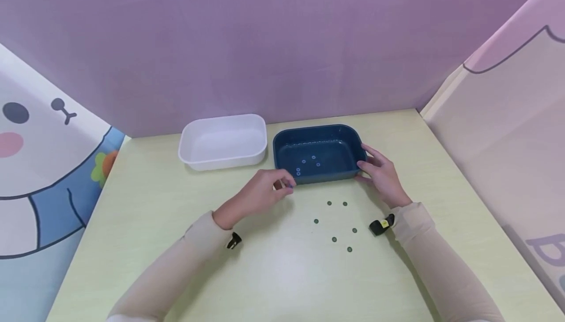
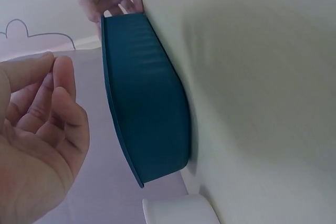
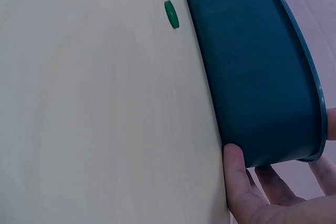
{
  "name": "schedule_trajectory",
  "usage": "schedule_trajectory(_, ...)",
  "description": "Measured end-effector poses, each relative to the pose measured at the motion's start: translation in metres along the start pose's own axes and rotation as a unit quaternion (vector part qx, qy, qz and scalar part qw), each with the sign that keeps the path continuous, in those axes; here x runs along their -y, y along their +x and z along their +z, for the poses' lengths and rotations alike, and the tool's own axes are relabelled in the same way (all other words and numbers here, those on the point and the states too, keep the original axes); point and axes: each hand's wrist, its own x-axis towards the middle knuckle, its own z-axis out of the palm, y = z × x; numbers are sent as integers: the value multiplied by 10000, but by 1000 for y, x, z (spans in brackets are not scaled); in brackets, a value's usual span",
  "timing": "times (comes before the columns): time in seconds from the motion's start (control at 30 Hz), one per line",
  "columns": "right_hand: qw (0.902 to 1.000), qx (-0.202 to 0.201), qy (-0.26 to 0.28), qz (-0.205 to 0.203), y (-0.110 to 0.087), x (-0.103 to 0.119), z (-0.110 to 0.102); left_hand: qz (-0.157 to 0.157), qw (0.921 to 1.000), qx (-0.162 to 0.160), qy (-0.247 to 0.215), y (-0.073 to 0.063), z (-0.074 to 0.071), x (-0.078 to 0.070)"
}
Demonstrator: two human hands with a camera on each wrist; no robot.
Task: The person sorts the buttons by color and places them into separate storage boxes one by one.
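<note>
A dark blue rectangular tray (image 1: 328, 178) stands on the table. My right hand (image 1: 383, 177) grips its right end, with the thumb at the rim and fingertips low on the wall (image 3: 262, 129). My left hand (image 1: 267, 189) is just outside the tray's front left corner, thumb and forefinger pinched together. A speck of blue shows at those fingertips in the head view, seemingly a small blue button; the left wrist view (image 2: 39, 124) hides it. Several small blue buttons (image 1: 318, 164) lie on the tray floor. In front of the tray are several green buttons (image 1: 334, 239) scattered loosely.
A white tray (image 1: 222, 162) stands left of the blue one, with a narrow gap between them. The pale table (image 1: 282, 283) ends at a purple cloth wall (image 1: 273, 52) behind both trays. Printed cloth panels (image 1: 521, 131) rise at the left and right sides.
</note>
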Motion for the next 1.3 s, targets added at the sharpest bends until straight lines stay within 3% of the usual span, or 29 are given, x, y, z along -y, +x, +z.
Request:
schedule_trajectory(0.23, 10000, -2, -12, -3, 0, 0, 0, -163, 9994, -195, -243, 20, -4, 4)
schedule_trajectory(0.53, 10000, -49, -38, -16, 0, 0, 0, -217, 9988, -117, -432, 46, -7, 8)
schedule_trajectory(0.83, 10000, -50, -59, -41, 2, -2, 1, -317, 9990, -4, -312, 68, -6, 11)
schedule_trajectory(1.3, 9999, -76, -62, -32, 0, 0, 1, -52, 9994, 235, 232, 96, 5, 12)
